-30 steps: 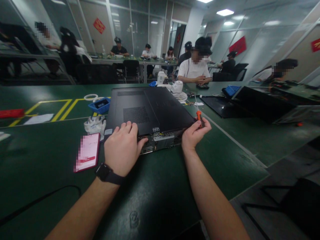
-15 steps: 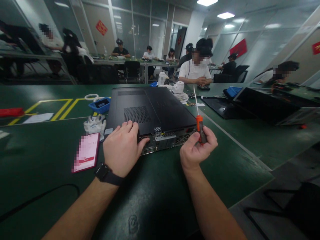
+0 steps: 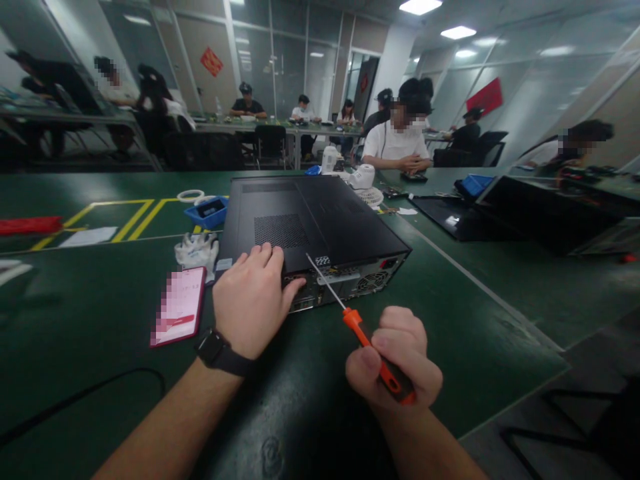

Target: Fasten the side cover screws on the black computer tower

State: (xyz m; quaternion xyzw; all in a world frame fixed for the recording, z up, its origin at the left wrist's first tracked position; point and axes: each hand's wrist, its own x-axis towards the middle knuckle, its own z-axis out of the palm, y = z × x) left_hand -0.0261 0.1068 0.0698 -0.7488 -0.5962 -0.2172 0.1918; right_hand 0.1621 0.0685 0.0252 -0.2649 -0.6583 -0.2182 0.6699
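Two bare forearms enter from the bottom edge of the frame, one at lower left and one at lower right, uncovered along all of their visible length. The left hand [image 3: 253,303], just left of centre, and the right hand [image 3: 395,363], lower right of centre, are bare as well. A black smartwatch [image 3: 211,347] sits on the left wrist, at lower centre-left. Its case is a rounded rectangle with a dark, unlit face that catches a faint sheen from the ceiling lights. A matte black band [image 3: 235,363] of the same width runs snugly round the wrist.
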